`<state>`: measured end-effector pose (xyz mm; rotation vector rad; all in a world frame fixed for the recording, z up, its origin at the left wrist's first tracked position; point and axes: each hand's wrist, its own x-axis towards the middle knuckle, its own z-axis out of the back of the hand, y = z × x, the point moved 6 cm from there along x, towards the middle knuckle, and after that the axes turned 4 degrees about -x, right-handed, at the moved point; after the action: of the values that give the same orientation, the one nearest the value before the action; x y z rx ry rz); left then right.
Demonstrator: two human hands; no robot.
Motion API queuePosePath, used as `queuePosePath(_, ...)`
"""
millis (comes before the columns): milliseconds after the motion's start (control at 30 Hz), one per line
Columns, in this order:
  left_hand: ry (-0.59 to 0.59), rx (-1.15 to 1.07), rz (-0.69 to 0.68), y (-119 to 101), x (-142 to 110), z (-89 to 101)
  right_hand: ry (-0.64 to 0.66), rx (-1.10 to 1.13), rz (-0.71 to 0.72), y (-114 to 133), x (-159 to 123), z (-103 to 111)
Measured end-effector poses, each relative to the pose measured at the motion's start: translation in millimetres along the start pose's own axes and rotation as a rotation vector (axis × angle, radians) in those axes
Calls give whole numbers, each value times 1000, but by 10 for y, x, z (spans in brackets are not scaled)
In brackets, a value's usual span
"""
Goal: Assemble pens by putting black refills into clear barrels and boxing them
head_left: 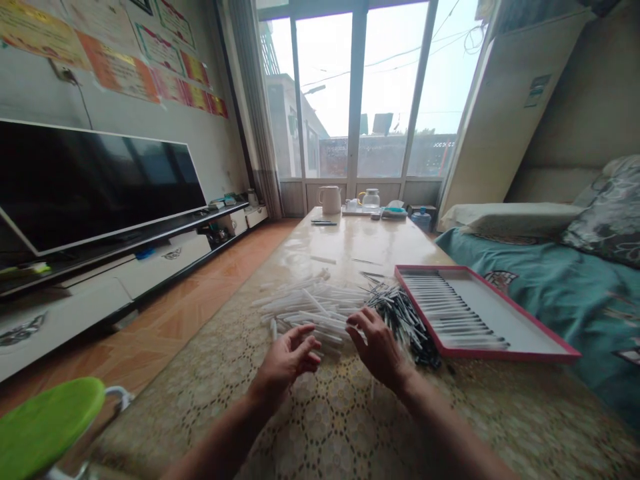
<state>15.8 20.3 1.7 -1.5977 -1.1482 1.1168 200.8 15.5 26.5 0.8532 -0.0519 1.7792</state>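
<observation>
My left hand (293, 357) is just above the patterned tabletop, at the near edge of a loose pile of white plastic tubes (320, 308) that look like pen barrels. Its fingers are curved and apart, with nothing visible in them. My right hand (379, 347) reaches over the right side of that pile, fingers bent and spread, their tips touching or just above the tubes. Beside it lies a heap of thin, dark-ended sticks (400, 310), perhaps pen refills. Further right, a shallow pink-rimmed box (525, 317) holds a row of white sticks with dark ends (447, 310).
On the table's far end stand a beige jug (330, 199), a glass pitcher (371, 199) and a tissue pack (395, 211). A green stool (50, 423) is at the lower left. A teal-covered sofa (560, 290) runs along the right, a TV (100, 190) along the left.
</observation>
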Motion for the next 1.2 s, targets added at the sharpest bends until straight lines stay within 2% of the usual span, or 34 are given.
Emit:
queuePosePath(33,-22,-135,69,62,26,-70,17,8,34,42,-12,-7)
queuePosePath(100,-72,-305,122,128,79,-187,45,3,70,86,-30,-8)
queuePosePath(233,-132,-398,102,168,172,-257,47,-38,76,50,-22,61)
queuePosePath(400,-169,-470,4,192,249,-149,-22,-260,-286,-416,6,223)
queuePosePath(567,-178,-489,-28,216,255,-151,64,-320,-420,-744,-14,281)
queuePosePath(733,-200,-412,-57,201,185,-252,204,-351,-428,-651,-39,194)
queuePosePath(867,-208,-411,-71,191,155,-275,228,-445,-455,-507,-41,79)
queuePosePath(1000,-214,-428,-71,209,181,-241,261,-495,-493,-481,-29,8)
queuePosePath(1100,-218,-406,-56,227,199,-234,290,-500,-538,-536,-34,58)
queuePosePath(1200,-228,-398,-40,234,203,-242,292,-508,-588,-618,-41,226)
